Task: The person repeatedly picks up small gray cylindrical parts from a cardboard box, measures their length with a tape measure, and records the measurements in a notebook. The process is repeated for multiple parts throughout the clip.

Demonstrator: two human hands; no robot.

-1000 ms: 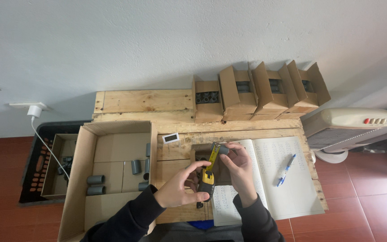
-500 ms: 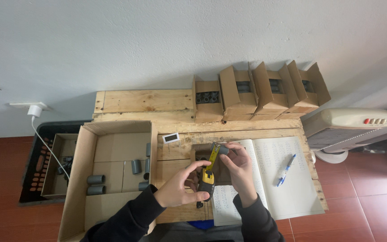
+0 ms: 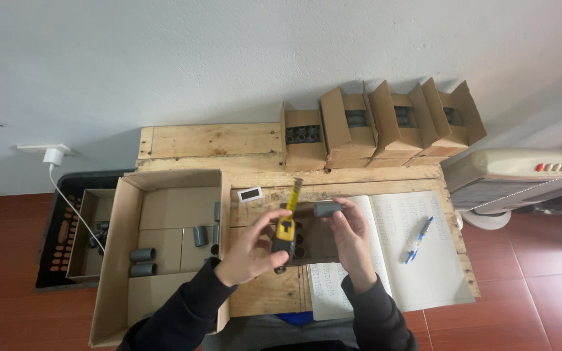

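Grey pipe fitting (image 3: 327, 209) pinched in right hand (image 3: 349, 237); left hand (image 3: 255, 250) grips tape measure (image 3: 285, 234), whose blade might buckle.

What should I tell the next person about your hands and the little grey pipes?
Left hand: holds a yellow tape measure, tape pulled out.
Right hand: holds a short grey pipe piece at the tape's end.
Both are above a small open box on the wooden table.
Loose grey pieces lie in the big cardboard box; four filled boxes stand behind. Notebook and pen lie right.
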